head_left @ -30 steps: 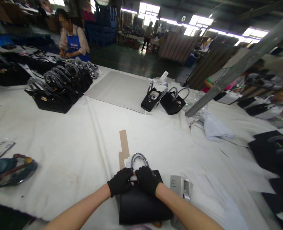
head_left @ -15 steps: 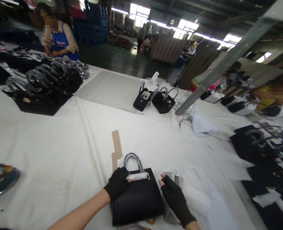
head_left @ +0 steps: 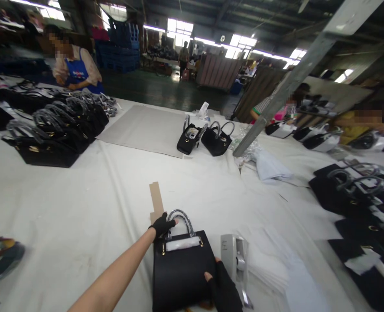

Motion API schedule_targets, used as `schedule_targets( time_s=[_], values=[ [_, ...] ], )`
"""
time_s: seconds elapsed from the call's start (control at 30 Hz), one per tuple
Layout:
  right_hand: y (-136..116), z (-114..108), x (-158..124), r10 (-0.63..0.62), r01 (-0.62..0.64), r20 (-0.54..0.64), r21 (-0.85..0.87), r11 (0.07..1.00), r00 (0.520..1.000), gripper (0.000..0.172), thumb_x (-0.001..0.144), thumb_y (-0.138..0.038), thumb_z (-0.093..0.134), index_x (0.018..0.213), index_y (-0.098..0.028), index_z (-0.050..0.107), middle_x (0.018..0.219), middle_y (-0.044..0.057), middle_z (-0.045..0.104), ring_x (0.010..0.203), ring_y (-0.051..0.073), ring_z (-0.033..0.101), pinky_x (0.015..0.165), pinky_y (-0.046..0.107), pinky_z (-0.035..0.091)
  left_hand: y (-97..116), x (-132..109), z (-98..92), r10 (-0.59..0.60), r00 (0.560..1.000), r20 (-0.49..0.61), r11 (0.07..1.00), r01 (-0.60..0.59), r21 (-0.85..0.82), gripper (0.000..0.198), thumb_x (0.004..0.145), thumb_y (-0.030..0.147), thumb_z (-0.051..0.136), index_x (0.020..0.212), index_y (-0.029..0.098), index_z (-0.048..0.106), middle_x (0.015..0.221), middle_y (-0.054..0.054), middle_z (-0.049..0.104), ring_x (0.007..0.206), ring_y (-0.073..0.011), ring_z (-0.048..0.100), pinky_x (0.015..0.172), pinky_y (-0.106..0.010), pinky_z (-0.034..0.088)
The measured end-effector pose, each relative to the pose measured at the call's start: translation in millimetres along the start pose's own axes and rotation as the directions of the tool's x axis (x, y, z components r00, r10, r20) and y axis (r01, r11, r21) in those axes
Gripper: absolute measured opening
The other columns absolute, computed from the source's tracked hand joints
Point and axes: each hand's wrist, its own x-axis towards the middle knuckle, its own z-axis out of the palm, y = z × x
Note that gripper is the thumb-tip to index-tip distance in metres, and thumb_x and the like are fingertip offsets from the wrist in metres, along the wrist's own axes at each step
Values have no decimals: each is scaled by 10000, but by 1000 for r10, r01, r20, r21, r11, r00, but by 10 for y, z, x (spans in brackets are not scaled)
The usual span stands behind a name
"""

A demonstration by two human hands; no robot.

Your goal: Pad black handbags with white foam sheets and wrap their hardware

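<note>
A black handbag (head_left: pixel 185 273) stands in front of me on the white-covered table. Clear plastic wraps its two upright handles (head_left: pixel 183 215), and a white wrap covers the strap between its gold fittings. My left hand (head_left: pixel 162 226), in a black fingerless glove, grips the bag's upper left corner at the foot of the handles; some fingers are hidden behind it. Lower down, my right hand (head_left: pixel 223 284), gloved alike, holds the bag's right side with the thumb on the front panel. Just right of the bag lies a grey metal and plastic device (head_left: pixel 232 255) like a tape dispenser.
Brown card strips (head_left: pixel 156 197) lie beyond the bag. Two black handbags (head_left: pixel 216 141) stand farther back by a slanted metal post (head_left: pixel 270 108). More bags crowd the left (head_left: pixel 49 149) and right (head_left: pixel 351 242). White sheets (head_left: pixel 270 268) lie at right. Several people work around the tables.
My left hand has shifted from the white-wrapped strap up to the handle base. My right hand has come in from beside the bag and taken hold of its right side.
</note>
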Motion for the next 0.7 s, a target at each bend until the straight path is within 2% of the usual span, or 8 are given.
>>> schedule_targets(
  time_s=[0.1,0.17,0.23,0.3,0.43,0.53,0.6,0.7],
  values=[
    [28,4,7,17,-17,-1,42,999,1000,684,857,-440,430,1434,-88,330,1423,160,477,1305,264,468,1096,389,367,58,177,105,-74,997,28,992,71,106,712,677,361,737,1282,89,477,1323,-228,555,1182,-310,567,903,-348,485],
    [31,12,12,47,-46,-7,56,997,999,661,851,-413,444,1430,-111,341,1408,146,498,1283,256,493,1072,377,390,83,239,156,-118,991,56,980,108,166,504,669,298,728,1101,78,589,1120,-216,673,1004,-316,656,790,-353,520],
    [16,14,13,69,-68,-12,58,996,998,641,837,-395,468,1416,-138,369,1383,130,529,1258,249,518,1041,358,416,97,256,192,-137,987,80,970,118,213,296,658,251,718,896,93,640,927,-180,721,859,-305,687,717,-349,526],
    [-14,2,2,70,-69,-28,49,996,997,627,818,-388,498,1390,-149,407,1358,125,555,1245,250,531,1016,342,437,110,238,206,-118,990,78,966,96,240,209,647,226,714,808,116,640,893,-156,726,848,-298,685,725,-349,522],
    [-54,-44,-61,36,-32,-78,59,998,996,600,797,-405,540,1338,-156,465,1309,138,591,1199,268,569,977,359,473,167,116,179,2,999,39,974,-10,226,189,722,301,657,826,144,643,981,-132,719,956,-283,659,831,-354,498],
    [9,-71,-137,-7,16,-108,76,997,994,573,774,-432,581,1287,-186,513,1277,129,617,1180,282,586,969,380,492,225,-85,158,93,995,34,980,-97,171,266,825,375,529,828,140,652,894,-117,724,899,-254,667,842,-349,494],
    [108,-76,-215,3,6,-129,65,998,992,552,745,-432,610,1244,-203,548,1259,118,630,1183,292,583,978,394,494,257,-289,155,134,991,24,982,-136,132,358,860,431,465,916,135,657,896,-118,722,890,-249,668,849,-354,492],
    [280,-51,-406,7,8,-153,93,996,988,477,747,-439,597,1178,-235,592,1214,93,661,1134,287,617,958,393,515,310,-679,144,223,973,-64,974,-220,52,505,838,523,478,1146,141,599,1095,-145,686,1069,-281,616,922,-377,460]
  ],
)
